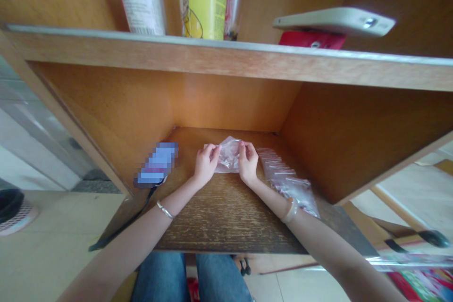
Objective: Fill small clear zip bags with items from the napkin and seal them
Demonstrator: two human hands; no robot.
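A clear plastic bag [230,153] is stretched between my two hands, low over the wooden desk surface [212,222]. My left hand [206,165] pinches its left edge between thumb and fingers. On the other side, my right hand [248,163] is closed on the bag's right edge. What lies inside the bag is too small to make out. Beneath it, more clear plastic [221,169] shows on the desk. To the right of my right hand lies an overlapping row of small zip bags [283,170], the nearest ones holding small items I cannot make out.
A phone with a blurred screen [157,165] leans at the left, a black cable [127,222] running from it. Above, the shelf edge [226,59] carries a labelled bottle [139,0], a yellow container [203,0] and a white device [332,21] on a red object [311,39].
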